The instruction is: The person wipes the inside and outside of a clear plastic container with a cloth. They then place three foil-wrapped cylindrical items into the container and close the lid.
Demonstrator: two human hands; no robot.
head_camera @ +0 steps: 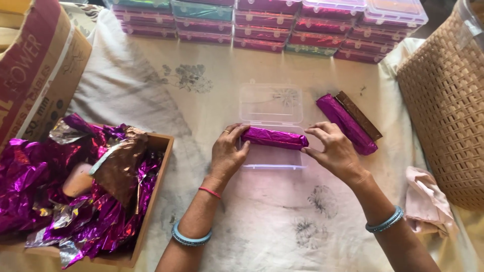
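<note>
Two forearms with blue bangles are seen coming up from the bottom edge, and a thin red thread is worn on the left wrist. A purple foil roll is gripped at both ends: its left end is pinched by the left hand, with fingers curled over the top and the thumb tucked underneath, and its right end is grasped by the fingertips of the right hand. So neither hand is loose, both are closed on that same roll. It's held lying flat, right over the lower half of an open clear plastic box, whose lid is folded back flat on the cloth behind it. Whether the roll is already resting inside the tray or just above it can't really be told. Just to the right of the box, a second purple roll is laid at a slant with a brown foil stick touching its far side. A wooden crate stuffed with crumpled purple foil scraps is parked on the left, next to a cardboard carton. Stacked plastic boxes, filled with purple and red stuff, are lined up along the far edge. A woven basket is set on the right, with a pale pink rag dropped beside it on the printed white cloth.
</note>
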